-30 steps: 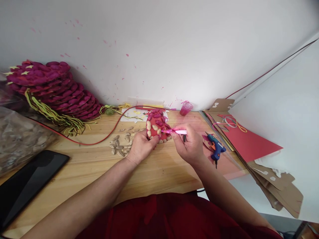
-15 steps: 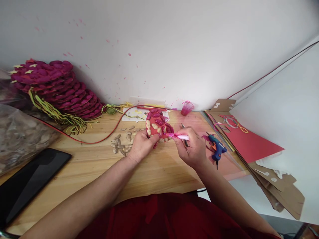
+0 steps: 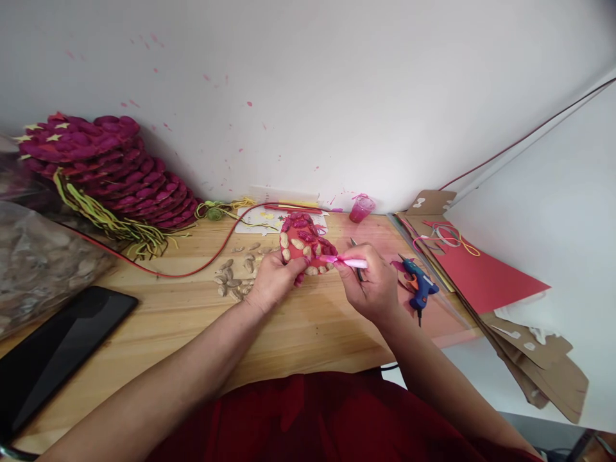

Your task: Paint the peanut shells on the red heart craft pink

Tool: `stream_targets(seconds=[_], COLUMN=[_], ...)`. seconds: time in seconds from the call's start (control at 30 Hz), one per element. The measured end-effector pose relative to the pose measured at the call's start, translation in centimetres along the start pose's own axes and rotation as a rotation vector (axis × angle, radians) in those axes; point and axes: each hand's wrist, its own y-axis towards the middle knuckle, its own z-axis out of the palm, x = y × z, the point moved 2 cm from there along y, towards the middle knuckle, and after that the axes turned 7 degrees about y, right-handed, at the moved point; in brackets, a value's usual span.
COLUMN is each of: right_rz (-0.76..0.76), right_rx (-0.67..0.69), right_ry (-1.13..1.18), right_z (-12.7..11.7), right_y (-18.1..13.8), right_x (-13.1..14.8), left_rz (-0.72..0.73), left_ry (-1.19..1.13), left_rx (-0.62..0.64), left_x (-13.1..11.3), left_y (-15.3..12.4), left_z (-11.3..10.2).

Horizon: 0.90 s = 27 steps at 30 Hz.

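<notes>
My left hand (image 3: 276, 279) is closed on the near left edge of a red peanut-covered craft piece (image 3: 294, 255), its thumb on top. Peanuts ring the red base; those at the back and right are painted wet magenta, while several at the left and front are bare tan. Pinched in my right hand (image 3: 371, 282) is a paintbrush (image 3: 355, 263) with a pale pink handle. Its magenta tip lies against the peanuts at the piece's front right. Loose unpainted peanuts (image 3: 234, 282) are scattered to the left of the piece, partly behind my left hand.
A pink paint cup (image 3: 362, 208) stands by the wall. On the right are a blue glue gun (image 3: 422, 287), red card (image 3: 486, 273) and cardboard (image 3: 543, 375). Stacked magenta pieces (image 3: 110, 170), a bag of peanuts (image 3: 48, 256) and a phone (image 3: 62, 359) occupy the left. A red cord (image 3: 212, 260) crosses the table.
The brush tip has shifted slightly to the right along the peanuts at the front right. The craft piece is tilted a little differently in my left hand, which has barely moved.
</notes>
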Motion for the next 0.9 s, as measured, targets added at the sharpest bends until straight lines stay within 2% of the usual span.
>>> stream_targets(seconds=[0.3, 0.63, 0.77, 0.9], right_rz=[0.065, 0.053, 0.089, 0.1], right_rx=[-0.043, -0.081, -0.065, -0.105], right_ry=[0.019, 0.053, 0.072, 0.041], right_z=[-0.2, -0.6, -0.3, -0.5], right_y=[-0.2, 0.0, 0.0, 0.0], right_x=[-0.3, -0.7, -0.8, -1.0], left_rz=[-0.069, -0.131, -0.173, -0.184], left_ry=[-0.109, -0.185, -0.219, -0.245], left_rx=[-0.012, -0.012, -0.035, -0.032], left_x=[-0.3, -0.9, -0.9, -0.9], left_y=[-0.2, -0.4, -0.4, -0.4], left_z=[0.3, 0.4, 0.4, 0.5])
